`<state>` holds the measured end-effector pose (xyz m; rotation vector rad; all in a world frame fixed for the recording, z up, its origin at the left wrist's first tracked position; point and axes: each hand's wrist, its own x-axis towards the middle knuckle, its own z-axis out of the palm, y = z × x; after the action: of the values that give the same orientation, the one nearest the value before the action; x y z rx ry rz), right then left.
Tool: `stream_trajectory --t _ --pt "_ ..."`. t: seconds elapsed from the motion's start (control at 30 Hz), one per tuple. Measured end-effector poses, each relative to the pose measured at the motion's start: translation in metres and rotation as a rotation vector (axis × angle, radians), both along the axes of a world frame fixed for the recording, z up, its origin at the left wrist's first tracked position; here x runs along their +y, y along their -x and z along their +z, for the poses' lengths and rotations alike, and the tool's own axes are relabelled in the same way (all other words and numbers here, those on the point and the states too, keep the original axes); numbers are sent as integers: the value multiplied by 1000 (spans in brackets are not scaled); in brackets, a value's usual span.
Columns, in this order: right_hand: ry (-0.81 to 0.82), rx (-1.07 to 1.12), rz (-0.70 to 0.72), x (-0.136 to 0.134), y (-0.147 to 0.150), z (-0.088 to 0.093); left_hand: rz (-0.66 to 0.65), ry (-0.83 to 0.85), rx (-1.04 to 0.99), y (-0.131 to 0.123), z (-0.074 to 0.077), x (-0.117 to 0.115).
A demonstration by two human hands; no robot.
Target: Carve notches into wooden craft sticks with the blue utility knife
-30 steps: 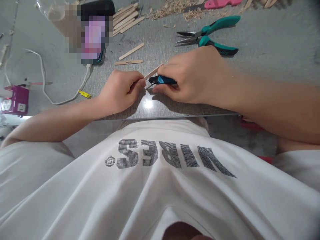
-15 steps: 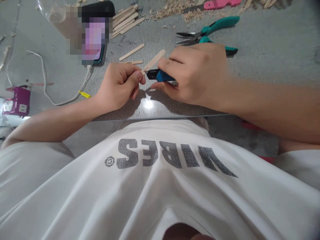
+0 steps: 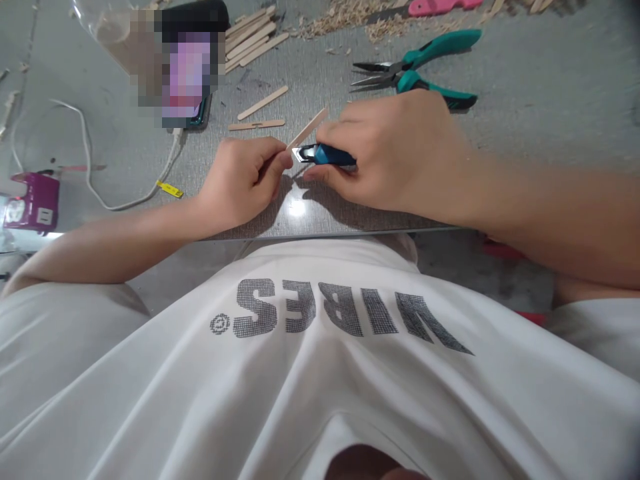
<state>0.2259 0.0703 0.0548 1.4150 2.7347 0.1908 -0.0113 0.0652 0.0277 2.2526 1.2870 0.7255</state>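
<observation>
While the left hand [image 3: 240,180] pinches a wooden stick [image 3: 307,129], the right hand [image 3: 395,150] grips a blue knife [image 3: 327,155]. Blade meets stick; trimming appears underway, unfinished.

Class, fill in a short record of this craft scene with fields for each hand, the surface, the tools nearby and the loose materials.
left hand: left hand pinches one end of a wooden stick
right hand: right hand grips a blue-handled cutter, its tip at the stick
surface: grey table
tools nearby: teal pliers beyond the right hand; pink-handled tool at the far edge
loose materials: pile of sticks, two single sticks, wood shavings
</observation>
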Motion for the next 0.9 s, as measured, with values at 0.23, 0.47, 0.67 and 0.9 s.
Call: stream_trajectory --t 0.23,0.47,0.67,0.9 --pt "-21 -17 -16 0 1 -3 -12 113 -126 -1 2 4" --pt "-154 220 95 10 -11 -15 -46 246 -375 -2 2 7" --pt "-207 151 114 10 -14 -17 -50 173 -406 -3 -3 6" --pt "-121 330 126 14 -16 -26 -38 -1 -238 0 -11 9"
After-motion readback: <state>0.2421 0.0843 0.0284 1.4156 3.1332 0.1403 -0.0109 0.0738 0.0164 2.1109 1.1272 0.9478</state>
